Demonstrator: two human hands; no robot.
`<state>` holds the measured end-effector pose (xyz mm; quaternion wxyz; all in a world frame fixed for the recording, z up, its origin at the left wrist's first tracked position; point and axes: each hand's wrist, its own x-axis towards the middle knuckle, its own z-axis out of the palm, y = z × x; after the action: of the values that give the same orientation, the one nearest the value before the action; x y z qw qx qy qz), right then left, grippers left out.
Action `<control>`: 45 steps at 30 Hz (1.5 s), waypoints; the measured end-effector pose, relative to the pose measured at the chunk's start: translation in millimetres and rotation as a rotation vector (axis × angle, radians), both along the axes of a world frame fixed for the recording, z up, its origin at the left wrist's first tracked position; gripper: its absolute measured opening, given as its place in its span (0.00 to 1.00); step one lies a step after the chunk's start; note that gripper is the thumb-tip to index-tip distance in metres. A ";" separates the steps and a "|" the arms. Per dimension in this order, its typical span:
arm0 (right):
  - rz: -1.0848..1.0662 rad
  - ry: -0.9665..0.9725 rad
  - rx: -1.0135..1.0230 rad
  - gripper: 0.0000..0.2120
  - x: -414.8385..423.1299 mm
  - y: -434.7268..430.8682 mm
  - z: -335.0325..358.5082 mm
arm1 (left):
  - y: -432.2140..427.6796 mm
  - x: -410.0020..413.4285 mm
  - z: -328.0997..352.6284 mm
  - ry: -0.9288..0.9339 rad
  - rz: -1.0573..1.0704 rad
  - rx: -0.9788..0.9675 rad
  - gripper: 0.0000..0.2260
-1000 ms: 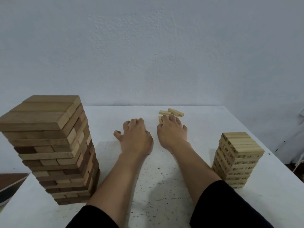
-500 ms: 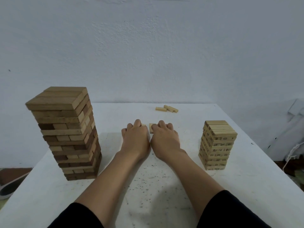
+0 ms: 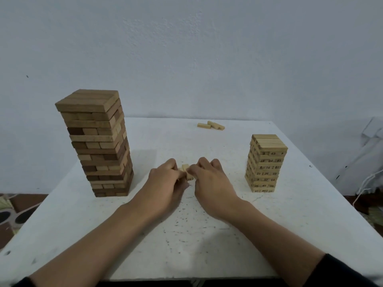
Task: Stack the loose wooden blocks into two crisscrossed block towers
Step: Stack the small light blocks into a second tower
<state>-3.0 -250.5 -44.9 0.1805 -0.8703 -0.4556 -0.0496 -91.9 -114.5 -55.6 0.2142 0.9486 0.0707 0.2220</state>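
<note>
A tall tower of large brown blocks (image 3: 99, 146) stands on the left of the white table (image 3: 207, 235). On the right rises a shorter tower of small pale numbered blocks (image 3: 266, 163). At the table's middle, my left hand (image 3: 165, 183) and my right hand (image 3: 209, 179) meet with curled fingers around a few small pale blocks (image 3: 187, 172); only the blocks' ends show between the fingers. Three loose small blocks (image 3: 211, 125) lie near the far edge.
A plain wall rises right behind the table's far edge. Off the table's right side hang white cables (image 3: 364, 183); dark round objects (image 3: 12, 218) lie on the floor at the left.
Both hands drew back from the far loose blocks toward me, bringing a few small blocks to the table's middle. The flat fingers have curled around them. The view pulled back.
</note>
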 end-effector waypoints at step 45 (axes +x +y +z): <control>0.297 0.288 0.383 0.17 14.9 -32.4 -5.0 | 7.7 -26.6 2.4 0.040 -0.031 -0.270 0.16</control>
<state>11.9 -282.8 -49.9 0.4099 -0.7419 -0.5303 0.0165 -118.4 -106.9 -53.2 0.3418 0.9164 0.0893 0.1881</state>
